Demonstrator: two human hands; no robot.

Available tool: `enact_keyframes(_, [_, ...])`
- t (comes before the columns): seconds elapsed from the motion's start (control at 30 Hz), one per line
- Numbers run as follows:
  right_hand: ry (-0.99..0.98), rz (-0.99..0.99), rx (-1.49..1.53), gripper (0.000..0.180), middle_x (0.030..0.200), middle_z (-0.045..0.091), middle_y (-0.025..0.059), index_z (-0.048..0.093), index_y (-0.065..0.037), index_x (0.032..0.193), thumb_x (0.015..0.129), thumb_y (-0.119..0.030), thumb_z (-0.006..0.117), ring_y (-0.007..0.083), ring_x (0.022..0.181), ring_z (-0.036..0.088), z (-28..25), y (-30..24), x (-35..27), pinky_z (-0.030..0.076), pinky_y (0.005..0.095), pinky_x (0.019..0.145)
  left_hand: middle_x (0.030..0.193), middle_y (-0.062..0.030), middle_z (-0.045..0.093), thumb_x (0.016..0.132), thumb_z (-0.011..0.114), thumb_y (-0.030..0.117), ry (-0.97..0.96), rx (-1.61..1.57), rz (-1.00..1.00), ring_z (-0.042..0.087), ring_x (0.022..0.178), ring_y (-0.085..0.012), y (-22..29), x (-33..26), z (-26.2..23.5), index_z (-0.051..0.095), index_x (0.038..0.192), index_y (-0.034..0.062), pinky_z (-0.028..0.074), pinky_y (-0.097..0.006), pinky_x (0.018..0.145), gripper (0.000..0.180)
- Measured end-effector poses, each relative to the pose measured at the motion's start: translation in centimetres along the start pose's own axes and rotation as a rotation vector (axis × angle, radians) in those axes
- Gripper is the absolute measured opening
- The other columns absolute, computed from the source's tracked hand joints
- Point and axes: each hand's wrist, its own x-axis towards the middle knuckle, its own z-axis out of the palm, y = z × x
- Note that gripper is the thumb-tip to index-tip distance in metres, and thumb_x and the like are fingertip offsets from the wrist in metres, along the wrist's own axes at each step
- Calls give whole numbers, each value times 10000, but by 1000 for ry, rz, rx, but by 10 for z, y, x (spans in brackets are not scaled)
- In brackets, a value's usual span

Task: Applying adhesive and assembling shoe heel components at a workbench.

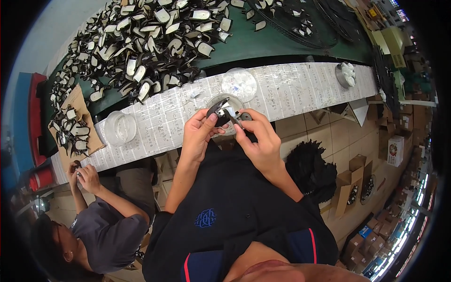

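My left hand (199,129) is closed around a small black piece with a white part (219,109), gripped between thumb and fingers. Its shape resembles the black-and-cream pieces piled on the bench. Close against it, my right hand (258,136) pinches a slim dark thing (236,121) whose kind I cannot make out, partly hidden by the fingers. Both hands meet over a round clear container (242,99) at the near edge of the bench. Just beyond stands another round tub (239,84) with white contents.
A large heap of black-and-cream pieces (141,73) covers the green surface. Cardboard (96,136) with more pieces lies left, near a clear tub (120,128). A metal cup (346,75) of white bits stands right. A co-worker (108,230) sits at my left, hands at the bench edge.
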Motion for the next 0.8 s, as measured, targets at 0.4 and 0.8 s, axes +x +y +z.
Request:
enact_keyframes(0.4, [127, -39, -124, 207, 1069, 636, 185, 614, 21, 922, 755, 27, 736, 290, 838, 670, -10, 22, -3, 548, 320, 666, 987, -120, 683, 958, 595, 196, 4, 6, -14, 687, 818, -191, -1, 3, 2, 577, 1092, -21, 555, -272, 688, 256])
enact_keyframes(0.8, [97, -18, -81, 186, 1047, 645, 194, 607, 33, 907, 766, 32, 728, 267, 823, 665, -11, 17, 2, 539, 295, 679, 974, -115, 681, 959, 592, 193, 19, 15, -20, 686, 809, -189, 3, 2, 5, 581, 1074, -14, 558, -272, 683, 237])
